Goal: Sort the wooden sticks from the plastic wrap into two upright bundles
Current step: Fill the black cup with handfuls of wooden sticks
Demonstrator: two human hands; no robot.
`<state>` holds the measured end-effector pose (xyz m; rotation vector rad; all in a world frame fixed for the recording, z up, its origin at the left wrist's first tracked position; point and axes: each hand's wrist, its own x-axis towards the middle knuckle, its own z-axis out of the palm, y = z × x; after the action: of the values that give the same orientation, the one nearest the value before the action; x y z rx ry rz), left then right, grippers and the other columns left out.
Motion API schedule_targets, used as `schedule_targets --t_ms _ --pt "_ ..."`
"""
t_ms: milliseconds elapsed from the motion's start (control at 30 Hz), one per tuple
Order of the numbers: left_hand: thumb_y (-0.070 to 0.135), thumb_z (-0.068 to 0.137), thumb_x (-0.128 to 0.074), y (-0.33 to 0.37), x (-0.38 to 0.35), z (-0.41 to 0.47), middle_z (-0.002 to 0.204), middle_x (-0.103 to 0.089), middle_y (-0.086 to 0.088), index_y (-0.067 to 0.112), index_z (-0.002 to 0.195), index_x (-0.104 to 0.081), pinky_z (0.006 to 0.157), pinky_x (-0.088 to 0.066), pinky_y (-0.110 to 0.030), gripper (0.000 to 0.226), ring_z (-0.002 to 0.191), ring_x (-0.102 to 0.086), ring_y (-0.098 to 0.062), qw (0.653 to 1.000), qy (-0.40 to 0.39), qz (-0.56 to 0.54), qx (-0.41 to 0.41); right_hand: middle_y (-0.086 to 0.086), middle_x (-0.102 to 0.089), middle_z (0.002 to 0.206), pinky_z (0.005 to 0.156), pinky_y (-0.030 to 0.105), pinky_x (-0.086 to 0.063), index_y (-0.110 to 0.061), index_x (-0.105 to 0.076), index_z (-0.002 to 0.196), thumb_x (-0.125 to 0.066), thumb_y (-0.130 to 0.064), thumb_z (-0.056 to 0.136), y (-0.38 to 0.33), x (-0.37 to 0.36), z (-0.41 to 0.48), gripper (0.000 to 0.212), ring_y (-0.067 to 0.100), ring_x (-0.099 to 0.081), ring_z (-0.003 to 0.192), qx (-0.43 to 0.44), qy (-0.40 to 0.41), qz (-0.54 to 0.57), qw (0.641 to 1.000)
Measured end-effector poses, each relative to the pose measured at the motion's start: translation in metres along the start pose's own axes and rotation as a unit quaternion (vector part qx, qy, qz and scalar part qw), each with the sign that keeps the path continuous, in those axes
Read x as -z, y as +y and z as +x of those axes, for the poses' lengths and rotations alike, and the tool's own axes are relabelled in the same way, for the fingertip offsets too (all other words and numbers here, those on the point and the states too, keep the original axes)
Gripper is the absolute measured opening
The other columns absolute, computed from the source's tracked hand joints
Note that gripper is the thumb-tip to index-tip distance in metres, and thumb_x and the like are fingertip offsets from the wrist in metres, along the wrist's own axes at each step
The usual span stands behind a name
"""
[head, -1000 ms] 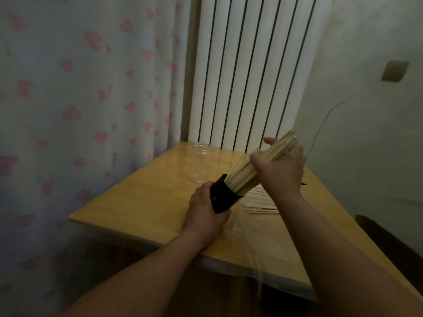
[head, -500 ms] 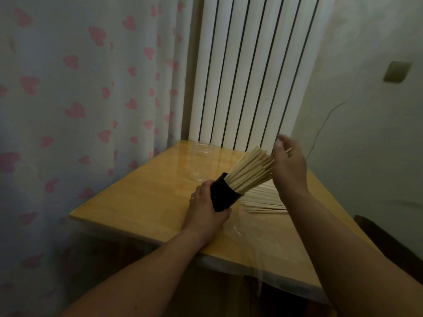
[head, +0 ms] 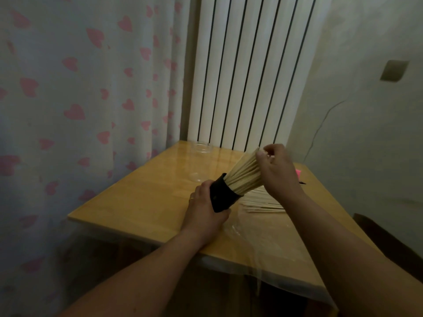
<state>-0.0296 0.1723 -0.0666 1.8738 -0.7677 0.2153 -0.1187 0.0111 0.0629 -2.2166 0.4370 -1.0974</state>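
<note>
My left hand (head: pixel 206 209) grips a black cup (head: pixel 223 194) that is tilted to the right over the wooden table (head: pixel 142 202). A thick bundle of pale wooden sticks (head: pixel 243 176) fans out of the cup. My right hand (head: pixel 278 170) rests against the upper ends of that bundle, its fingers curled on a few stick tips. More loose sticks (head: pixel 263 202) lie flat on the table under my right wrist, on clear plastic wrap (head: pixel 251 227).
A clear empty jar (head: pixel 201 161) stands at the table's far side near the white radiator (head: pixel 247 69). A heart-print curtain (head: pixel 80 99) hangs on the left. A pink item (head: pixel 298 172) lies at the far right edge. A thin cable runs up the right wall.
My right hand let go of the whole bundle, lifted off, then came back onto the stick tips with curled fingers. The cup and my left hand stayed in place.
</note>
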Motion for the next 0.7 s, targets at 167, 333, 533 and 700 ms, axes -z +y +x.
schedule_targets --t_ms 167,333,533,700 --pt "0.035 0.081 -0.084 0.000 0.000 -0.001 0.137 -0.046 0.013 0.039 0.146 -0.035 0.105 -0.047 -0.036 0.081 0.127 -0.044 -0.013 1.000 -0.009 0.008 -0.012 -0.002 -0.057 0.133 0.077 0.021 -0.045 -0.017 -0.054 0.146 -0.045 -0.042 0.111 0.006 0.005 0.001 0.044 0.014 -0.058 0.115 -0.005 -0.038 -0.012 0.999" --pt "0.037 0.081 -0.085 -0.001 0.000 0.000 0.138 -0.046 0.012 0.036 0.148 -0.036 0.105 -0.048 -0.038 0.082 0.127 -0.045 -0.015 1.000 -0.006 0.006 -0.004 0.001 -0.067 0.100 0.069 0.035 -0.045 -0.015 -0.067 0.111 -0.042 -0.047 0.111 0.017 0.029 -0.002 0.040 0.022 -0.064 0.094 -0.049 0.073 0.036 0.996" --pt "0.042 0.081 -0.085 -0.001 0.000 0.003 0.137 -0.046 0.012 0.034 0.149 -0.035 0.104 -0.049 -0.039 0.084 0.127 -0.046 -0.015 1.000 0.003 -0.003 0.022 -0.002 -0.067 0.054 0.060 0.028 -0.049 -0.018 -0.071 0.060 -0.048 -0.036 0.110 0.038 0.058 -0.056 0.058 0.006 -0.062 0.048 -0.016 -0.016 -0.102 0.995" --pt "0.043 0.078 -0.087 -0.002 -0.001 0.004 0.137 -0.049 0.011 0.035 0.147 -0.036 0.108 -0.050 -0.047 0.086 0.127 -0.050 -0.016 0.999 0.003 -0.013 0.031 -0.008 -0.076 0.108 0.089 0.038 -0.057 -0.028 -0.075 0.107 -0.049 -0.045 0.107 0.087 0.036 -0.083 0.032 0.013 -0.069 0.096 -0.041 -0.232 -0.309 0.922"
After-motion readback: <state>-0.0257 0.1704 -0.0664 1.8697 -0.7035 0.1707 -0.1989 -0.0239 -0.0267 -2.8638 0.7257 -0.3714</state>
